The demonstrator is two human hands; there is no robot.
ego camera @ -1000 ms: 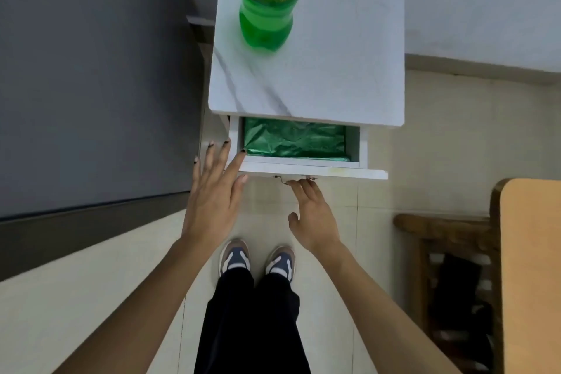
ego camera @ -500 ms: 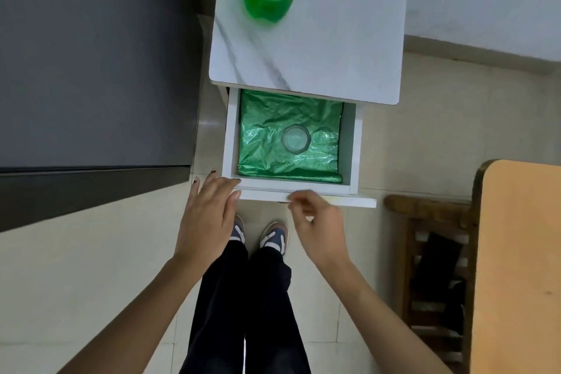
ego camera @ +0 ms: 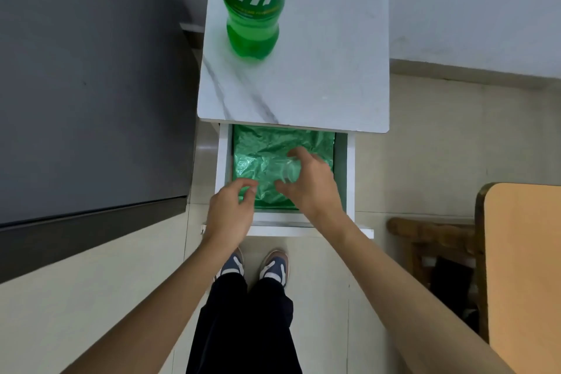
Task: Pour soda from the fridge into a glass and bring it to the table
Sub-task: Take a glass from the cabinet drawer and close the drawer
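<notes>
A green Sprite bottle (ego camera: pixel 253 6) stands upright on the white marble-patterned cabinet top (ego camera: pixel 318 79). Below it the white drawer (ego camera: pixel 223 167) is pulled out, lined with crinkled green plastic (ego camera: pixel 258 149). A clear glass (ego camera: pixel 288 171) stands in the drawer, and my right hand (ego camera: pixel 309 188) is wrapped around it, thumb on the near side, fingers over the far side. My left hand (ego camera: pixel 230 211) rests at the drawer's front left corner, fingers curled onto the green lining, holding nothing that I can see.
A dark grey fridge (ego camera: pixel 91 85) stands to the left of the cabinet. On the right are a light wooden table (ego camera: pixel 525 267) and a dark wooden chair (ego camera: pixel 434 240) beneath it. My legs and shoes (ego camera: pixel 252 267) stand on pale floor tiles just before the drawer.
The drawer has slid out further. My right hand left the drawer front, reached in and closed around the glass. My left hand moved onto the drawer's front left corner.
</notes>
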